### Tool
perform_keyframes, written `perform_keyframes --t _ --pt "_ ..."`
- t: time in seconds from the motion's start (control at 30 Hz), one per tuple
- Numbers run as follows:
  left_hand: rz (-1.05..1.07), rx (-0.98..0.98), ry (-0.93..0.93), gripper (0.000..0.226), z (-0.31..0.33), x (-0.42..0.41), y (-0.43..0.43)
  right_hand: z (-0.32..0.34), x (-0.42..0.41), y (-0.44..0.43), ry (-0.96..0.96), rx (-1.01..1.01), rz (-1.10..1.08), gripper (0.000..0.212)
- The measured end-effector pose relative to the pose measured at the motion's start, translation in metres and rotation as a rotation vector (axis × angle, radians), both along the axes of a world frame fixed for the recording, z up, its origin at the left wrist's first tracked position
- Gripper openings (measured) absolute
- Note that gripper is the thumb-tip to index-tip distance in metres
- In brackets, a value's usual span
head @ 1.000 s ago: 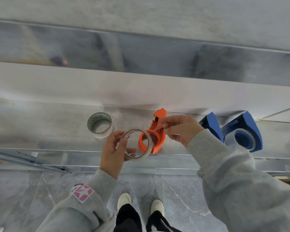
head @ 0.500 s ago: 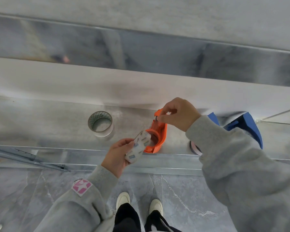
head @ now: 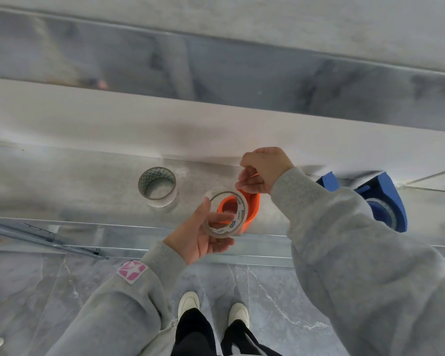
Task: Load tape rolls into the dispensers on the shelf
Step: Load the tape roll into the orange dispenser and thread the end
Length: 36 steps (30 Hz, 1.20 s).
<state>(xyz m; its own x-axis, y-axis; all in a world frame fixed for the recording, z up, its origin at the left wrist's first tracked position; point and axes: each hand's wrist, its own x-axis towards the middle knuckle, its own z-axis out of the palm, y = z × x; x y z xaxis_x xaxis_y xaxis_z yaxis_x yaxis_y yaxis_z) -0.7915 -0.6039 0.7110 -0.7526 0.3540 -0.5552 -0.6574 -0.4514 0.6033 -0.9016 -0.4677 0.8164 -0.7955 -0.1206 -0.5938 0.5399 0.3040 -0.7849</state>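
Gripping the tape roll [head: 242,209] turned face-on, the left hand [head: 198,235] nears the orange dispenser [head: 253,210] the right hand [head: 265,168] still pinches.

The metal shelf [head: 62,191] was a dull brushed grey and ran the whole width of the view, with a bright lip along its front edge. A grey tape roll [head: 157,186] lay flat near the middle, hole upward (its inner core showed a criss-cross pattern). To its right, close to the front lip, the orange dispenser [head: 253,210] stood on edge, partly covered. Well apart, farther right, the blue dispenser [head: 388,199] also stood on edge with a roll seated in it. A smaller blue piece [head: 328,180] rose just left of it; whether the two were joined could not be told.
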Motion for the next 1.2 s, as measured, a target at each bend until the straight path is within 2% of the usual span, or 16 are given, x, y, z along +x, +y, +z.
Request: perform_keyframes --t 0.07,0.23,0.33,0.43,0.53,0.6,0.7,0.83,1.03,1.13,1.2 --pt "-0.013 -0.093 0.014 0.073 0.003 -0.004 0.003 -0.008 -0.004 0.0 -0.009 0.014 -0.049 0.011" --pt "0.037 -0.541 0.059 0.076 0.0 -0.018 0.013 -0.032 -0.01 -0.002 0.04 0.134 -0.14 0.022" --pt "0.044 -0.602 0.027 0.072 -0.003 -0.023 0.018 -0.044 -0.008 0.0 0.103 0.216 -0.14 0.022" --pt "0.058 -0.687 0.045 0.072 -0.007 -0.027 0.023 -0.052 -0.007 0.004 0.122 0.188 -0.161 0.016" --pt "-0.02 -0.982 0.143 0.072 -0.017 -0.028 0.026 -0.058 -0.006 0.008 0.142 0.147 -0.188 0.012" --pt "-0.104 -1.11 0.159 0.064 -0.021 -0.024 0.031 -0.06 -0.005 0.011 0.155 0.149 -0.189 0.014" --pt "-0.114 -1.132 0.191 0.058 -0.023 -0.019 0.041 -0.06 -0.002 0.013 0.191 0.183 -0.173 0.016" --pt "-0.144 -1.156 0.216 0.056 -0.023 -0.024 0.052 -0.066 0.004 0.016 0.311 0.34 -0.148 0.006" --pt "-0.086 -1.078 0.074 0.071 -0.025 -0.023 0.066 -0.078 0.017 0.02 0.403 0.291 -0.162 0.016" --pt "-0.032 -0.909 -0.074 0.091 -0.021 -0.024 0.072 -0.082 0.02 0.024 0.401 0.282 -0.181 0.013" --pt "0.008 -0.855 -0.13 0.096 -0.019 -0.024 0.076 -0.084 0.021 0.027 0.414 0.254 -0.213 0.016"
